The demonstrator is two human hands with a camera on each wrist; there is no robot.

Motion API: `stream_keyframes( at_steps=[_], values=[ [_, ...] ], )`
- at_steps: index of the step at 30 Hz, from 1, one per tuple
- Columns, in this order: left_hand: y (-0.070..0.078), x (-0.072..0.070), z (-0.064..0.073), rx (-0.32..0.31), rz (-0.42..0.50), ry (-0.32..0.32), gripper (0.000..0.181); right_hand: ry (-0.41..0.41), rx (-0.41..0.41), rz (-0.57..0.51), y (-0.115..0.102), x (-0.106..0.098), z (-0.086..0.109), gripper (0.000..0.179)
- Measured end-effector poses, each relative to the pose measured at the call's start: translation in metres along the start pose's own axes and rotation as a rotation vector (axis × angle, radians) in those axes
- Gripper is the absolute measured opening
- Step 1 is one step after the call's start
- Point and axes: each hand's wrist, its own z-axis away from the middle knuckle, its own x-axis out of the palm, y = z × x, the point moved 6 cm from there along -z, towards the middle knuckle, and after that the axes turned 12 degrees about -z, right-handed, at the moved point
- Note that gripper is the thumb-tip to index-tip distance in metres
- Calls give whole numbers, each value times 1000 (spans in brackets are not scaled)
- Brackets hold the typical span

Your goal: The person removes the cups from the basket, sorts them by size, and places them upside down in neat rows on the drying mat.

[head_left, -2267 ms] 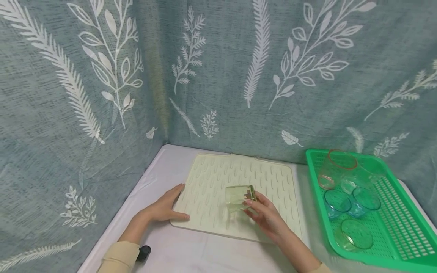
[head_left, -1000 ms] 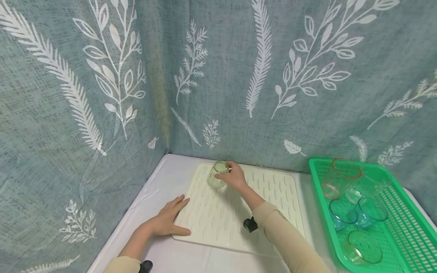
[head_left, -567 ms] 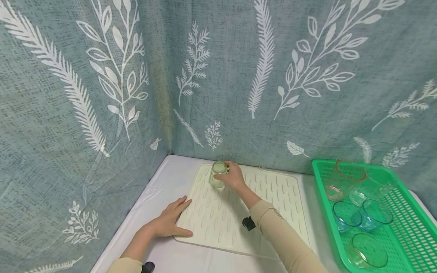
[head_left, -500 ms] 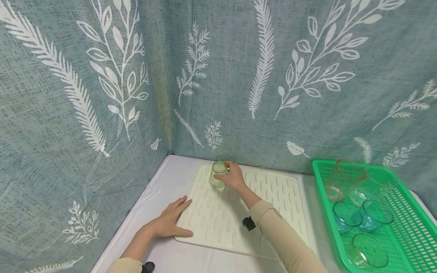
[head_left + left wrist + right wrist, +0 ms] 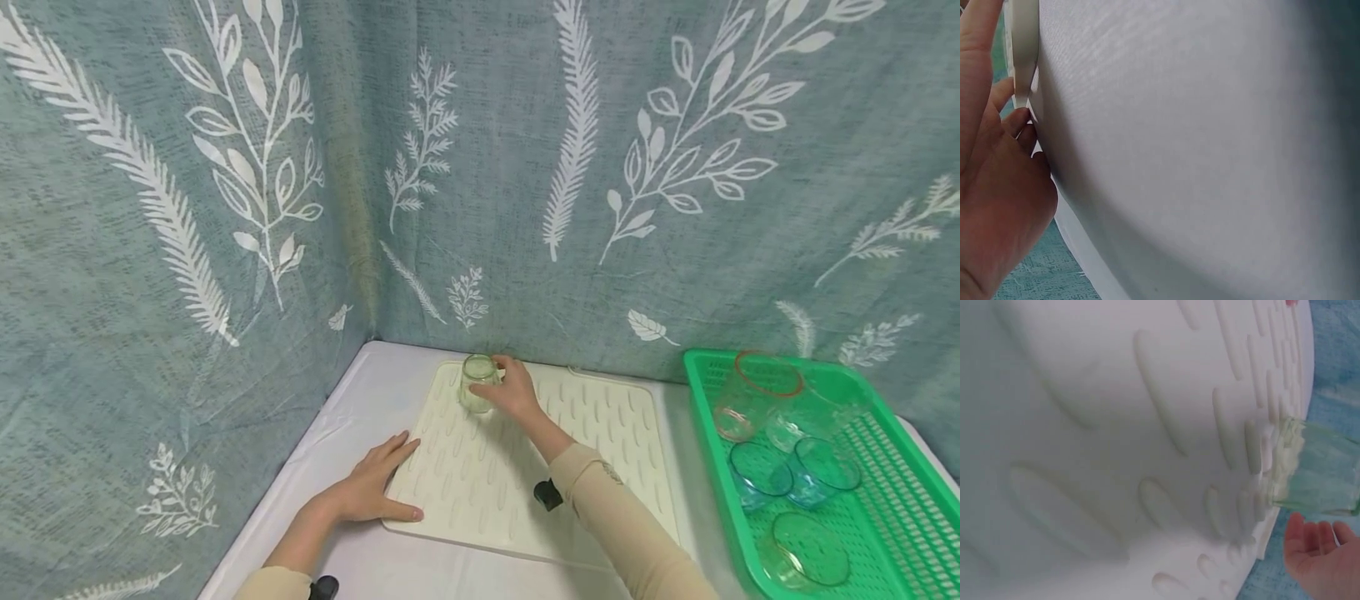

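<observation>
A pale green glass (image 5: 477, 397) stands on end at the back left of the cream ridged drying mat (image 5: 585, 467). My right hand (image 5: 513, 390) holds it from the right, the thumb across its near side and a finger behind. In the right wrist view, the green glass (image 5: 1322, 469) meets the mat (image 5: 1116, 444), with curled fingers (image 5: 1310, 540) beside it. My left hand (image 5: 367, 487) rests with spread fingers at the mat's left edge, its thumb on the near left corner. The left wrist view shows the left hand (image 5: 997, 187) along the mat's edge (image 5: 1025, 44).
A green plastic basket (image 5: 720, 492) stands to the right of the mat. It holds a red-rimmed glass (image 5: 750, 400), a clear glass, two blue glasses (image 5: 825, 479) and another green glass (image 5: 806, 554). A patterned curtain (image 5: 510, 183) hangs behind the white-covered table (image 5: 360, 400).
From above the mat's middle, my right hand has brought the green glass to the back left and turned it from sideways onto its end. Over the last half second both hands stay almost still.
</observation>
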Motion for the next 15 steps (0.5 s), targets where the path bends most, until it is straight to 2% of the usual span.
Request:
stream_keyframes(
  at_steps=[9,15],
  values=[
    [2,-3,-1,3,-6,7,105,37,27,-116,-5,-23,19,67],
    [3,1,-3,-6,-16,4,107,82,78,-192,3,-40,33,62]
  ],
)
